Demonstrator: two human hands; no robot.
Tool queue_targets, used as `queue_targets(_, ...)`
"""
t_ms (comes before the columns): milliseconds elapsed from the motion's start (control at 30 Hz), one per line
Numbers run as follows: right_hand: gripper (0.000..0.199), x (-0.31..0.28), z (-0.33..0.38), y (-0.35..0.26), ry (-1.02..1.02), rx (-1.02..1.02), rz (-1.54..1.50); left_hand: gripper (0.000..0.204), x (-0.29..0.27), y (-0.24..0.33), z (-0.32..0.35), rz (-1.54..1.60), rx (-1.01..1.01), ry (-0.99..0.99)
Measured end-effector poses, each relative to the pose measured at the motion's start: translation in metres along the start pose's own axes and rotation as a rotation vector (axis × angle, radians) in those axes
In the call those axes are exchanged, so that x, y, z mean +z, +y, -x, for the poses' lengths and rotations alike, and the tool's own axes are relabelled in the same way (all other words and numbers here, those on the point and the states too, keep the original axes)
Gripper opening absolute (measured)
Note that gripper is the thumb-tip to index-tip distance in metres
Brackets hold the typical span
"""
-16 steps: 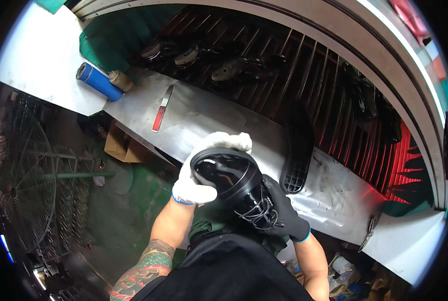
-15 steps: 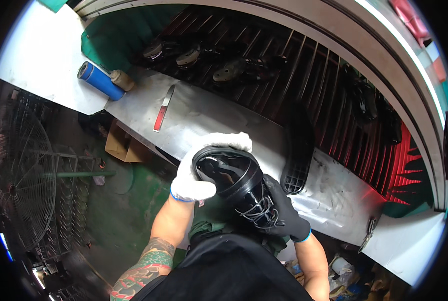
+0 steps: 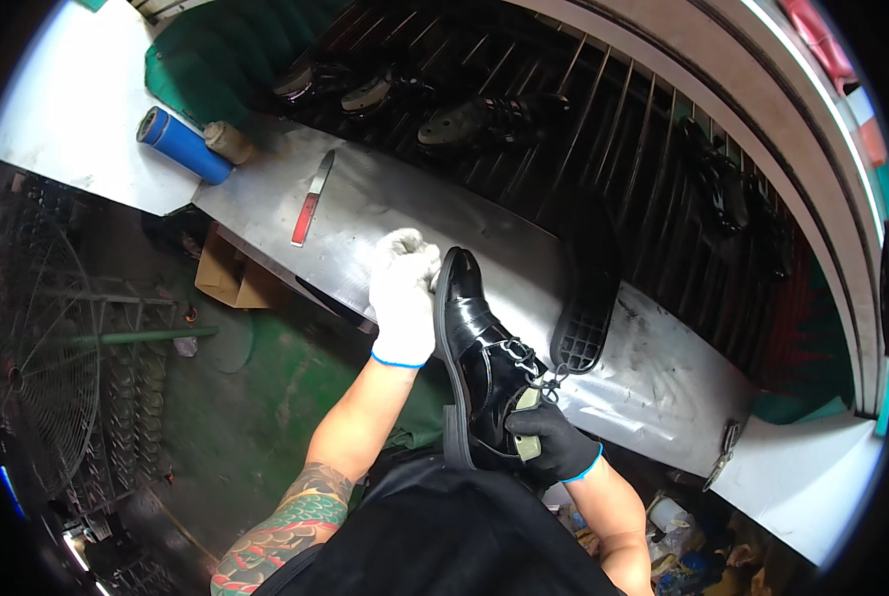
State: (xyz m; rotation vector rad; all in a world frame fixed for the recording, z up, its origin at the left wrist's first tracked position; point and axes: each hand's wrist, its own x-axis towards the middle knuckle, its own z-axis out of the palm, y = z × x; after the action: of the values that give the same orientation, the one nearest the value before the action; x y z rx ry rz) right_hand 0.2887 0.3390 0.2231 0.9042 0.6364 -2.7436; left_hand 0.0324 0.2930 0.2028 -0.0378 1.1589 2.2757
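A glossy black lace-up shoe (image 3: pixel 479 348) is tilted over the metal bench, its toe away from me and its sole edge facing left. A pale green form shows inside its opening. My right hand (image 3: pixel 556 437), in a dark glove, grips the shoe at its heel end, thumb against the form. My left hand (image 3: pixel 404 293), in a white glove, is closed into a fist beside the toe, close to the sole edge. Nothing shows in its fingers; whether it touches the sole I cannot tell. A loose black sole (image 3: pixel 581 333) lies on the bench, right of the shoe.
A red-handled knife (image 3: pixel 311 204) lies on the metal bench (image 3: pixel 365 189). A blue cylinder (image 3: pixel 184 145) and a tan spool (image 3: pixel 228 142) are at its left end. Several shoes rest on the dark roller conveyor (image 3: pixel 603 119) beyond. Metal pliers (image 3: pixel 726 452) lie at the right; a large fan (image 3: pixel 37 368) stands left.
The shoe has turned: its opening faced away and left before, and now its toe points away. My left hand left the shoe's collar and curled; my right hand shifted to the heel end.
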Motion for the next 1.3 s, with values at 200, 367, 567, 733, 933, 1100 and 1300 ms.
queue_targets(200, 0.056, 0.000, 0.004, -0.011, -0.050, 0.044, -0.096, 0.012, -0.026, 0.019, 0.038, -0.326, -0.293, -0.125)
queue_targets(367, 0.071, 0.020, -0.006, -0.018, -0.089, -0.021, 0.048, 0.011, -0.054, 0.034, 0.026, -0.523, -0.376, -0.300)
queue_targets(567, 0.073, 0.012, -0.003, -0.048, -0.105, 0.003, 0.202, 0.031, -0.053, 0.039, 0.007, -0.397, -0.438, -0.348)
queue_targets(733, 0.077, -0.041, 0.006, -0.113, 0.188, -0.172, 0.425, 0.023, -0.059, 0.011, 0.011, -0.870, 0.230, -0.364)
queue_targets(933, 0.043, -0.071, -0.015, -0.290, 0.724, -1.395, 2.133, 0.009, -0.046, 0.006, 0.007, -1.140, 0.745, -0.526)
queue_targets(1100, 0.043, -0.118, -0.069, -0.366, 1.092, -1.017, 2.163, 0.011, -0.050, 0.016, 0.006, -1.204, 0.741, -0.519)
queue_targets(1300, 0.044, -0.125, -0.063, -0.356, 1.193, -0.862, 2.079, 0.002, -0.038, 0.024, -0.009, -1.106, 0.399, -0.531)
